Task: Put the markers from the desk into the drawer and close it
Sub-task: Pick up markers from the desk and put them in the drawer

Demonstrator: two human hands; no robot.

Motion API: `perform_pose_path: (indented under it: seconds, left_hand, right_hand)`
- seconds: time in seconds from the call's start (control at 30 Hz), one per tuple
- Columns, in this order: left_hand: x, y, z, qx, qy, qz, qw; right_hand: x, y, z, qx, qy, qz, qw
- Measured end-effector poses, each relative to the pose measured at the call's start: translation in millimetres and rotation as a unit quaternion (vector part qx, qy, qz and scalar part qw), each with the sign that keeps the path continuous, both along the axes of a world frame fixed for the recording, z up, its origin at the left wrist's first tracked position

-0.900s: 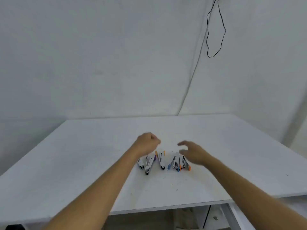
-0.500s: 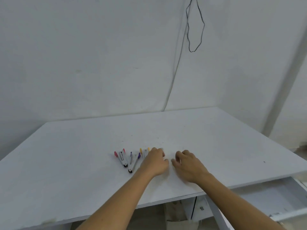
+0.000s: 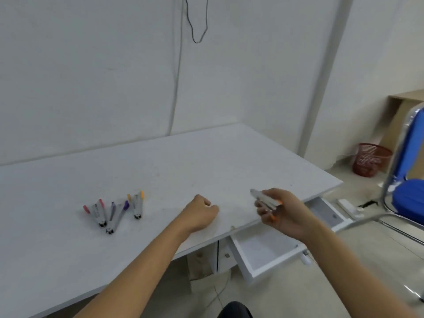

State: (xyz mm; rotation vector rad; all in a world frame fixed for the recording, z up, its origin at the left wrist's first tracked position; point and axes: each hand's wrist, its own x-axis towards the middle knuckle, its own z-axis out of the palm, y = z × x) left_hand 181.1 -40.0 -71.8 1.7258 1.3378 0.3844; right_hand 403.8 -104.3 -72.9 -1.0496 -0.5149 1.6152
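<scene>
While carrying: lower slowly into open white drawer (image 3: 263,251).
Right hand (image 3: 284,214): closed around white markers (image 3: 266,199).
Left hand (image 3: 199,214): fisted, contents unclear.

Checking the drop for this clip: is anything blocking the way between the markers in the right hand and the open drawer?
Nothing visible does. The right hand holds a bundle of markers at the desk edge, and the drawer stands open just below it, its visible interior bare.
</scene>
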Motion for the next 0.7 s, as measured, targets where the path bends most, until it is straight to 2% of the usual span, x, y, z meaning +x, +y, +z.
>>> perform_pose_path:
  seconds: [0.03, 0.1, 0.17, 0.23, 0.3, 0.37, 0.4, 0.5, 0.6, 0.7]
  left_hand:
    - [13, -10, 4, -0.042, -0.029, -0.023, 0.998]
    - [38, -29, 7, -0.097, -0.056, -0.07, 0.991]
    - [59, -42, 4, -0.154, -0.084, -0.09, 0.98]
    - [81, -54, -4, -0.211, -0.102, -0.109, 0.966]
    - [98, -63, -12, -0.226, -0.089, -0.138, 0.96]
    - [116, -68, -22, -0.206, -0.055, -0.153, 0.965]
    - [123, -68, -28, -0.191, -0.033, -0.148, 0.97]
    - [142, -64, -47, -0.164, 0.001, -0.119, 0.979]
    - [156, -59, -57, -0.148, -0.015, -0.093, 0.984]
    - [172, -53, -66, -0.157, -0.021, -0.058, 0.986]
  right_hand:
    - [17, -10, -1, -0.006, 0.043, -0.009, 0.999]
    - [46, -25, -4, -0.021, 0.026, -0.018, 0.999]
    - [70, -38, -6, -0.045, -0.09, 0.009, 0.995]
    - [92, -49, -10, -0.078, -0.238, 0.067, 0.966]
    - [103, -47, -16, -0.097, -0.411, 0.105, 0.9]
    - [111, -37, -26, -0.085, -0.582, 0.119, 0.8]
    - [112, -28, -34, -0.078, -0.638, 0.136, 0.754]
    - [118, -3, -64, -0.095, -0.722, 0.166, 0.665]
    - [121, 9, -89, -0.119, -0.79, 0.137, 0.586]
    - [122, 5, -100, -0.108, -0.82, 0.055, 0.56]
